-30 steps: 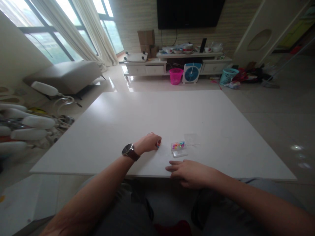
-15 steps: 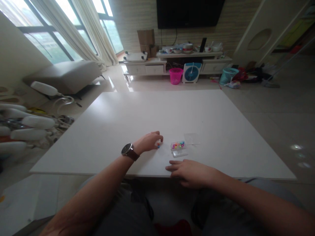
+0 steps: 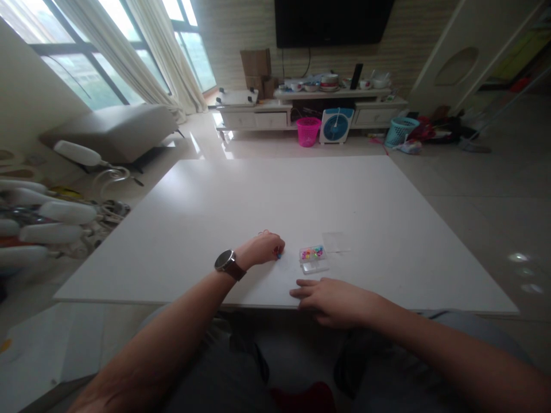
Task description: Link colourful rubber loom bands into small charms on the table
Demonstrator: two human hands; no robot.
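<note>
My left hand (image 3: 263, 246), with a watch (image 3: 224, 261) on its wrist, is low over the white table. Its fingers are curled together around small coloured beads (image 3: 278, 255), mostly hidden by the fingers; a bit of blue and red shows. To its right lies a small clear plastic box (image 3: 313, 262), one part filled with bright multicoloured beads (image 3: 311, 252). Behind the box a flat clear piece (image 3: 336, 241) rests on the tabletop. My right hand (image 3: 333, 299) lies at the near table edge, in front of the box, fingers stretched out and holding nothing.
The white table (image 3: 275, 189) spreads out before me, its near edge at my lap. Beyond it stand a pink basket (image 3: 308, 133), a fan (image 3: 336, 126) and a low cabinet (image 3: 269, 119). White-padded frames (image 3: 58, 223) crowd the left side.
The fingers of my left hand have closed in on the small coloured beads, thumb and fingers nearer together. My right hand and the box stay where they were.
</note>
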